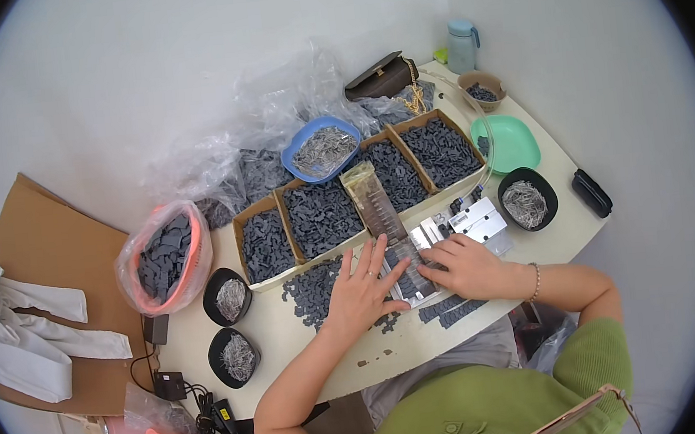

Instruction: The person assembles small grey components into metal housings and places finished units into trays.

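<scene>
My left hand (360, 289) is open, its fingers spread. Its fingertips touch the near end and side of a metal fixture (421, 287) that holds dark grey pieces. My right hand (463, 268) rests over the fixture's right side with bent fingers drawn in; whatever is under its fingertips is hidden. A long, brownish, tape-edged strip (372, 198) runs from the fixture up across the box of parts. Joined rows of dark grey pieces (454, 310) lie below my right hand. Loose small grey pieces (314, 291) are spread left of my left hand.
A divided cardboard box (342, 248) of grey parts stands beyond my hands. Metal pins fill a blue tray (300, 174) and black bowls (216, 316), (516, 219). A silver block with tubing (479, 223), green plate (516, 146) and pink basket (199, 260) are around.
</scene>
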A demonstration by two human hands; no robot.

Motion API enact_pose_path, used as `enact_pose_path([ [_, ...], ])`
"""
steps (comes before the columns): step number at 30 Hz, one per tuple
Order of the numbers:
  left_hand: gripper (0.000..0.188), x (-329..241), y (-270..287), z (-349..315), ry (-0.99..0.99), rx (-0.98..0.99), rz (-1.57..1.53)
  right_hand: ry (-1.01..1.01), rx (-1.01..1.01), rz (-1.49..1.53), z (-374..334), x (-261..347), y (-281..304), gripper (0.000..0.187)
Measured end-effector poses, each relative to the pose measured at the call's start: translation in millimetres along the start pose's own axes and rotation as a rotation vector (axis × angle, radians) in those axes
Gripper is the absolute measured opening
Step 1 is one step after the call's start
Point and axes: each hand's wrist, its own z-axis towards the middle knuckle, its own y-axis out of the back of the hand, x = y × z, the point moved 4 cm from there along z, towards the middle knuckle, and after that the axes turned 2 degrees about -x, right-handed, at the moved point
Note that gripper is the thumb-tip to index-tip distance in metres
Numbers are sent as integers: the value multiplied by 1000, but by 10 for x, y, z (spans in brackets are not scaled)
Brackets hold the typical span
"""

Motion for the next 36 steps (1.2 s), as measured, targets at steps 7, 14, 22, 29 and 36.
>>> enact_pose_path([
  [7, 83, 5, 43, 17, 2, -42, -27, -88, -28, 137, 170, -251, -54, 27],
  [14, 61, -39, -24, -154, 172, -200, -279, -70, -17, 122, 266, -227, -166, 29],
  [22, 54, -195, 31, -131, 187, -249, -370, 15, 20, -5, 255, -187, -252, 32],
  [29, 56, -200, -2, -113, 207, -234, -370, 10, 45, -54, 171, -129, -158, 37],
  [36, 56, -224, -14, -93, 200, -224, -368, -90, 55, 176, 216, -261, -262, 26],
])
